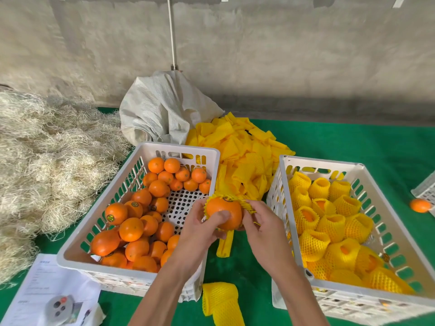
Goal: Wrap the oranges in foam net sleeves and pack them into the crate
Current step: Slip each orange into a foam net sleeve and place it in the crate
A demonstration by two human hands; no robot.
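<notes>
My left hand (pixel 204 228) grips an orange (pixel 231 211) between the two crates, thumb pressed on its front. A yellow foam net sleeve (pixel 247 204) sits stretched around the orange's far side, and my right hand (pixel 260 223) pinches its edge. The left white crate (pixel 141 149) holds several bare oranges (pixel 131 229). The right white crate (pixel 282 184) holds several oranges wrapped in yellow sleeves (pixel 332 225).
A heap of yellow sleeves (pixel 242 147) lies behind the crates beside a white woven sack (pixel 162 109). Loose sleeves lie on the green mat (pixel 329 142) near me (pixel 220 302). Straw (pixel 47 149) fills the left. One stray orange (pixel 420 205) sits far right. Papers (pixel 42 285) lie lower left.
</notes>
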